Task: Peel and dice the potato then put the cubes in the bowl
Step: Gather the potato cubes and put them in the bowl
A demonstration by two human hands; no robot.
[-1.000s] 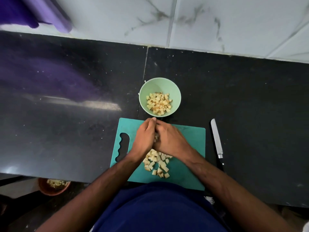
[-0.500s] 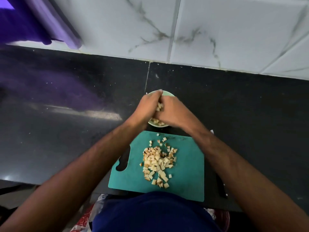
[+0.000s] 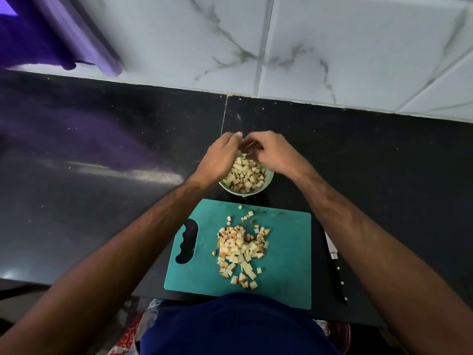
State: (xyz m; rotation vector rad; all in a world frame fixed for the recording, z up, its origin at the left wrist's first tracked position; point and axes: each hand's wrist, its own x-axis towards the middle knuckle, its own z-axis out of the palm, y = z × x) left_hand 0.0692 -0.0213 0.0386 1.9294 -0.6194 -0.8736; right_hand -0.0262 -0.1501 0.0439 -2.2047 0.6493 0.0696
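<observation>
The scene is dim and evenly lit, with a violet cast in the upper left corner. The black counter (image 3: pixel 102 175) is glossy: a pale streak of glare lies across its left half, and a purple reflection spreads above it. The wide lens bends the wall tiles (image 3: pixel 332 47) and the counter edge near the borders. Fingertips above the bowl (image 3: pixel 267 184) look slightly smeared.

Both arms outstretched, left hand (image 3: pixel 220 160) and right hand (image 3: pixel 272 154) together, fingers loosely spread.
</observation>
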